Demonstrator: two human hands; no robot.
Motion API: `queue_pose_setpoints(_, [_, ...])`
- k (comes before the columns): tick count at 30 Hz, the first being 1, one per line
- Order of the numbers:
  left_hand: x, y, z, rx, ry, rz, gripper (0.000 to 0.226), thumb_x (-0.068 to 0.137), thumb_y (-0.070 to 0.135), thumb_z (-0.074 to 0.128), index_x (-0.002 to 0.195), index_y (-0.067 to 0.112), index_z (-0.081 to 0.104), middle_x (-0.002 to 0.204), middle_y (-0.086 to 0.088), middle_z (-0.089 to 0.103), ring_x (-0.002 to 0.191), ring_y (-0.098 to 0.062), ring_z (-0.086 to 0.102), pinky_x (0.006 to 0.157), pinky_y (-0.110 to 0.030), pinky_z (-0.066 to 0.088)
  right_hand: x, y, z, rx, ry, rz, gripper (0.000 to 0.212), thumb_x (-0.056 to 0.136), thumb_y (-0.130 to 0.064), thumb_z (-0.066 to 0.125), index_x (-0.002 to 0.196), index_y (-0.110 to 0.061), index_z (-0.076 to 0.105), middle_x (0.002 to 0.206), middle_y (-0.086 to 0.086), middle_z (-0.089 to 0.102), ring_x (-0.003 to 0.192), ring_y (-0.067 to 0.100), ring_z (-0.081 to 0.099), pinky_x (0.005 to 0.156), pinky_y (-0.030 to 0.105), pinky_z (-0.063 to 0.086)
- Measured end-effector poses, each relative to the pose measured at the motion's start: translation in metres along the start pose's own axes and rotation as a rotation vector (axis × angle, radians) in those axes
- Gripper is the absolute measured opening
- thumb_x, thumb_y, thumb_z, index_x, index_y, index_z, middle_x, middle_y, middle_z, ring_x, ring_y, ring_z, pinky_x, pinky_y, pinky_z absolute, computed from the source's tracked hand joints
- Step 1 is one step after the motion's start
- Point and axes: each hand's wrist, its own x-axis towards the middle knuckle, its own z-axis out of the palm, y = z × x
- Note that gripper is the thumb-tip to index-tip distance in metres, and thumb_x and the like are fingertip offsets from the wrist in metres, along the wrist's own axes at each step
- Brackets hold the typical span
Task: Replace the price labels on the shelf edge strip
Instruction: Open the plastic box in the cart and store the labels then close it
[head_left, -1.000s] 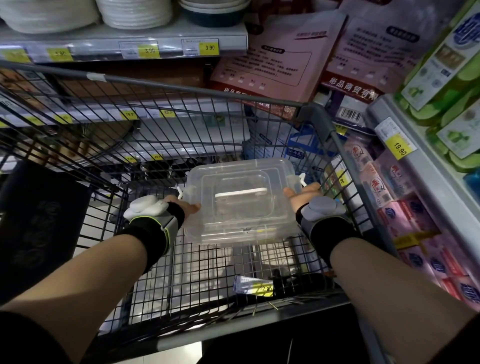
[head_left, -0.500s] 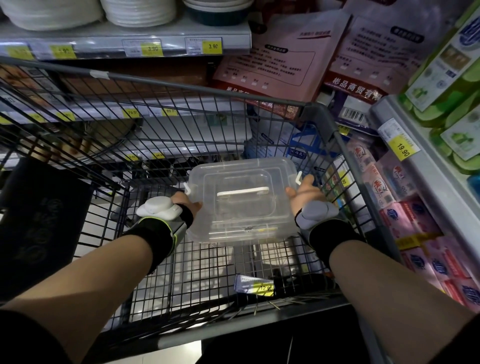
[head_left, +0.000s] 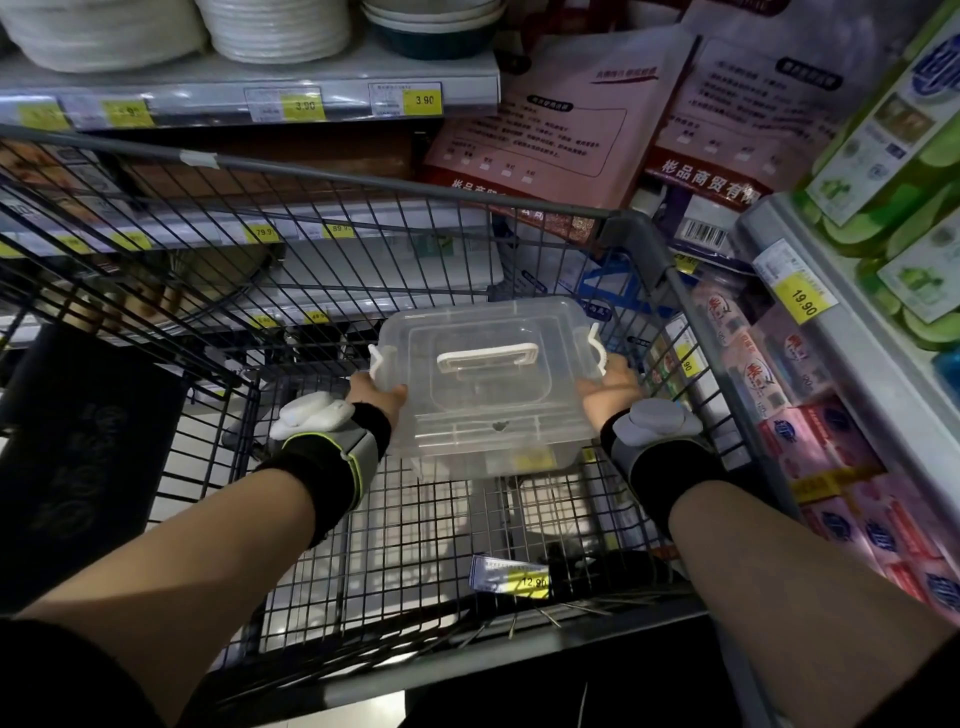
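Price label (head_left: 511, 578) lies at the cart's (head_left: 363, 179) near edge; both hands' fingers clasp the clear box (head_left: 485, 384).

wire cart (head_left: 363, 249) | stacked white plates (head_left: 275, 26) | pink packs (head_left: 810, 431) | green bottles (head_left: 914, 171)

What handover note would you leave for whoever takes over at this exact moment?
Left hand grips the left end of the clear lidded box; right hand grips the right end. The box is held inside the shopping cart, lid on.
A loose 12.90 price label lies on the cart's near floor.
Shelf edge strip ahead carries yellow labels, including 3.90 tags.
Done: no label swap is evident.
Left: probably set the box down, open it, and swap the labels.
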Motion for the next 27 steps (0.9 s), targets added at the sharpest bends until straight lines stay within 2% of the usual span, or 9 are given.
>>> queue_pose_setpoints(4, [0.005, -0.007, -0.002, 0.118, -0.088, 0.023, 0.051, 0.091, 0.012, 0.052, 0.137, 0.001, 0.033, 0.134, -0.025, 0.05, 0.12, -0.039, 0.05, 0.1, -0.04, 0.041, 0.001, 0.001, 0.006, -0.021, -0.073, -0.047, 0.065, 0.091, -0.016, 0.047, 0.147, -0.021, 0.015, 0.148, 0.016, 0.032, 0.127, 0.037, 0.044, 0.102, 0.04, 0.04])
queue_pose_setpoints(8, [0.008, -0.007, -0.003, 0.287, -0.07, 0.11, 0.052, 0.091, 0.009, 0.051, 0.138, 0.001, 0.032, 0.139, -0.025, 0.044, 0.126, -0.038, 0.045, 0.104, -0.04, 0.037, 0.002, 0.001, 0.008, -0.102, -0.022, -0.094, 0.067, 0.092, -0.011, 0.044, 0.149, -0.018, 0.01, 0.154, 0.013, 0.021, 0.137, 0.034, 0.032, 0.11, 0.037, 0.032])
queue_pose_setpoints(10, [0.004, -0.007, -0.003, 0.447, -0.049, 0.272, 0.059, 0.092, 0.009, 0.048, 0.145, 0.011, 0.024, 0.152, -0.019, 0.026, 0.137, -0.037, 0.032, 0.113, -0.042, 0.029, 0.0, -0.002, 0.007, -0.173, -0.022, -0.21, 0.071, 0.09, -0.005, 0.043, 0.149, -0.023, 0.007, 0.159, 0.006, 0.01, 0.144, 0.028, 0.016, 0.118, 0.037, 0.019])
queue_pose_setpoints(12, [-0.003, -0.007, -0.003, 0.623, -0.058, 0.521, 0.064, 0.094, 0.012, 0.045, 0.149, 0.022, 0.014, 0.159, -0.012, 0.009, 0.144, -0.037, 0.016, 0.119, -0.044, 0.02, -0.004, -0.007, 0.007, -0.298, -0.059, -0.347, 0.08, 0.086, -0.001, 0.045, 0.149, -0.028, 0.003, 0.16, 0.001, 0.002, 0.147, 0.024, 0.005, 0.121, 0.039, 0.009])
queue_pose_setpoints(14, [-0.012, -0.006, 0.0, 0.685, -0.076, 0.735, 0.063, 0.095, 0.012, 0.043, 0.149, 0.025, 0.013, 0.16, -0.008, 0.008, 0.146, -0.034, 0.011, 0.12, -0.045, 0.017, -0.009, -0.012, 0.011, -0.381, -0.096, -0.446, 0.083, 0.084, -0.003, 0.047, 0.148, -0.033, 0.003, 0.16, -0.003, 0.0, 0.148, 0.021, 0.001, 0.122, 0.04, 0.005])
queue_pose_setpoints(15, [-0.016, -0.005, 0.002, 0.704, -0.092, 0.784, 0.063, 0.095, 0.013, 0.043, 0.149, 0.024, 0.013, 0.16, -0.007, 0.01, 0.146, -0.033, 0.011, 0.12, -0.045, 0.017, -0.011, -0.014, 0.014, -0.4, -0.109, -0.483, 0.082, 0.084, -0.004, 0.046, 0.148, -0.034, 0.003, 0.16, -0.005, 0.002, 0.148, 0.02, 0.0, 0.122, 0.04, 0.003])
queue_pose_setpoints(18, [-0.026, -0.002, 0.006, 0.767, -0.117, 0.805, 0.062, 0.097, 0.024, 0.043, 0.15, 0.021, 0.011, 0.158, -0.004, 0.017, 0.147, -0.029, 0.011, 0.118, -0.042, 0.017, -0.018, -0.018, 0.018, -0.439, -0.131, -0.57, 0.079, 0.084, -0.005, 0.045, 0.147, -0.033, 0.009, 0.159, -0.008, 0.01, 0.147, 0.018, 0.003, 0.121, 0.038, 0.002])
queue_pose_setpoints(23, [-0.029, 0.001, 0.001, 0.969, -0.169, 0.863, 0.054, 0.096, 0.044, 0.037, 0.146, 0.027, 0.026, 0.156, -0.001, 0.025, 0.147, -0.026, 0.009, 0.119, -0.042, 0.012, -0.018, -0.017, 0.012, -0.453, -0.106, -0.625, 0.049, 0.09, -0.013, 0.045, 0.136, -0.026, 0.044, 0.152, -0.006, 0.032, 0.142, 0.018, 0.02, 0.116, 0.029, 0.013])
queue_pose_setpoints(27, [-0.028, -0.002, -0.002, 1.098, -0.193, 0.856, 0.053, 0.095, 0.051, 0.034, 0.145, 0.036, 0.025, 0.158, 0.0, 0.017, 0.148, -0.026, 0.004, 0.12, -0.042, 0.007, -0.012, -0.012, 0.016, -0.475, -0.146, -0.626, 0.038, 0.094, -0.022, 0.045, 0.13, -0.026, 0.052, 0.158, -0.004, 0.017, 0.146, 0.017, 0.009, 0.117, 0.028, 0.005])
